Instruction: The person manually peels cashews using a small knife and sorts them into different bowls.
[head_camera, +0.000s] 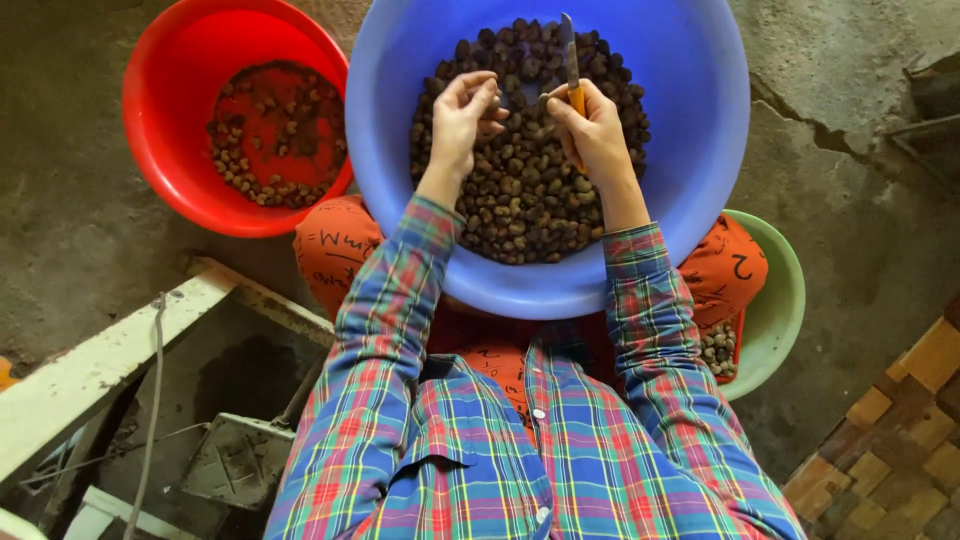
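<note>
A small dark nut (492, 101) sits pinched in the fingertips of the left hand (462, 115), above the heap of brown nuts (525, 190) filling the blue basin (690, 150) on the person's lap. The right hand (592, 130), at three o'clock of the left, grips an orange-handled knife (571, 70), blade pointing to twelve. A red basin (180, 150) lies at nine o'clock, a pale green bowl (785, 290) at four.

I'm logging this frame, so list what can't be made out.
- Head view: whatever the left hand pinches is hidden by its fingers.
- The round pale green plastic bowl is mostly covered by the knee and sleeve.
- The orange-handled knife in the right hand: its handle is wrapped by the fingers.
</note>
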